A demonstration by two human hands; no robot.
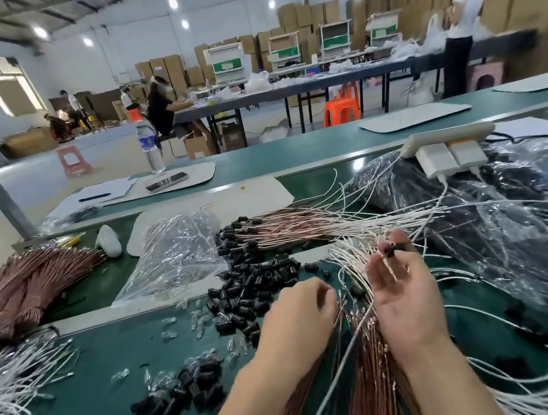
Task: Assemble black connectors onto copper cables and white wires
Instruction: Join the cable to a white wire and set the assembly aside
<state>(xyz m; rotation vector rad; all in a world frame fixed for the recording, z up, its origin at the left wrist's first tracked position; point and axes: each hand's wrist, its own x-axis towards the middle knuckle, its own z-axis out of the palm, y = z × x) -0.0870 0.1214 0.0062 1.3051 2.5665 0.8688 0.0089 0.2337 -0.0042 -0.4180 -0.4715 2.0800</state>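
My right hand (402, 290) is raised palm up and pinches a small black connector (391, 250) with wires running from it between thumb and fingertips. My left hand (297, 321) lies knuckles up with curled fingers at the top ends of a bundle of copper cables (371, 367); what its fingertips hold is hidden. A pile of loose black connectors (255, 289) lies just left of my left hand, with a smaller heap (184, 390) nearer me. Finished cables with connectors (303, 229) lie fanned behind the pile. White wires (351, 256) spread between both hands.
A clear plastic bag (174, 254) lies behind the pile. Bundled copper cables (23, 286) and white wires (14, 377) sit at the left. Large plastic bags of black parts (508, 213) and a power strip with chargers (448, 148) fill the right. A water bottle (150, 146) stands behind.
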